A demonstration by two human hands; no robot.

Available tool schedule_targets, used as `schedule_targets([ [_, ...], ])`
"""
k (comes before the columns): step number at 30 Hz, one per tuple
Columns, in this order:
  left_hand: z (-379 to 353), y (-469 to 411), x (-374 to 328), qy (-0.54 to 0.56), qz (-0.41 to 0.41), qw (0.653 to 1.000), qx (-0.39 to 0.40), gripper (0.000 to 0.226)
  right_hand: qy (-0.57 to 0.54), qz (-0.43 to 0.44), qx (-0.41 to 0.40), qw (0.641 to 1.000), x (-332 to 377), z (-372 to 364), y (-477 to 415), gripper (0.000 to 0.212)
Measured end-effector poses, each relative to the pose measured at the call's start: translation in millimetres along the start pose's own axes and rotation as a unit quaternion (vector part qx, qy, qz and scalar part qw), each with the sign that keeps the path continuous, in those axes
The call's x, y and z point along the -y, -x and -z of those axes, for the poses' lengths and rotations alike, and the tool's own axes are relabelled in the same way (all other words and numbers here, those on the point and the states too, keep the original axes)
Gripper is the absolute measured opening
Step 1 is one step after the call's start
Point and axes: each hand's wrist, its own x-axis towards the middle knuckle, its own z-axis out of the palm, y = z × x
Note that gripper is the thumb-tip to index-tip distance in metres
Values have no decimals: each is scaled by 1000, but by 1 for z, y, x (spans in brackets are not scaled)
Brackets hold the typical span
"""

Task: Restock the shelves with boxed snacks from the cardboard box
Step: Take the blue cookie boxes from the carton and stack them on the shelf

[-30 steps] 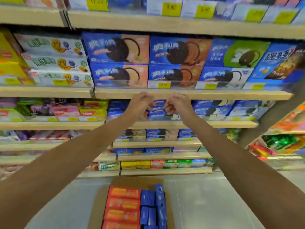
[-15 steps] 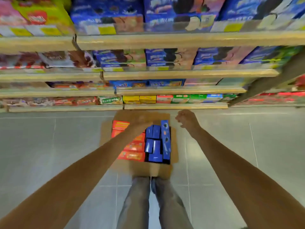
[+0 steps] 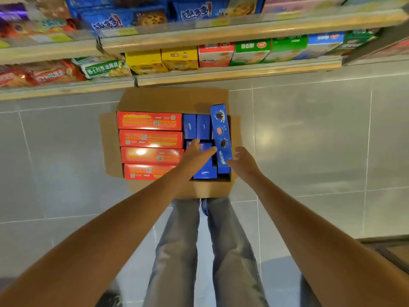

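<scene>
An open cardboard box (image 3: 174, 97) stands on the floor in front of my feet. Its left half holds several red snack boxes (image 3: 150, 138) lying flat; its right half holds several blue cookie boxes (image 3: 204, 172) on end. One long blue cookie box (image 3: 221, 134) lies along the right side, printed face up. My left hand (image 3: 197, 154) hovers over the blue boxes, fingers spread, fingertips beside the long box's left edge. My right hand (image 3: 243, 159) is open at that box's near right corner. Neither hand grips anything.
The bottom shelf (image 3: 232, 73) just behind the box carries yellow, red, green and blue boxed snacks and bagged snacks on the left. A higher shelf (image 3: 243, 29) holds blue cookie bags. Grey tiled floor (image 3: 309, 140) surrounds the box. My legs in jeans (image 3: 205, 240) stand below it.
My view has dropped from the upper shelves to the floor box. Both hands left the shelf and came down to the blue boxes on the box's right side.
</scene>
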Motion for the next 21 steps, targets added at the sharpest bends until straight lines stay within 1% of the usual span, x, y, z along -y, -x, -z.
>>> schedule_targets([
  [3,-21,-36,4,30,12,999,3,78,14,2,-16,1000,-19,-18,-33,49],
  [5,-34,-62,3,45,10,999,-10,70,27,10,-17,999,-29,-30,-57,63],
  [6,-39,-70,0,52,6,998,-23,63,20,10,-15,1000,-31,-32,-63,73],
  [7,-43,-82,-1,58,2,998,-39,59,-1,15,-17,1000,-38,-37,-74,79],
  [10,-58,-112,-3,70,-3,995,-70,54,-35,26,-18,999,-54,-49,-98,66],
  [13,-68,-130,-2,83,-1,993,-88,42,-24,35,-20,999,-61,-56,-107,66],
  [15,-70,-137,-1,82,4,992,-92,40,-24,39,-20,999,-61,-59,-109,54],
  [17,-70,-142,2,61,2,993,-100,38,-2,42,-39,998,-59,-60,-108,43],
  [19,-67,-142,2,47,-5,993,-110,37,28,48,-57,997,-56,-60,-103,40],
  [21,-62,-136,1,49,-7,993,-110,37,50,56,-72,995,-54,-61,-97,43],
])
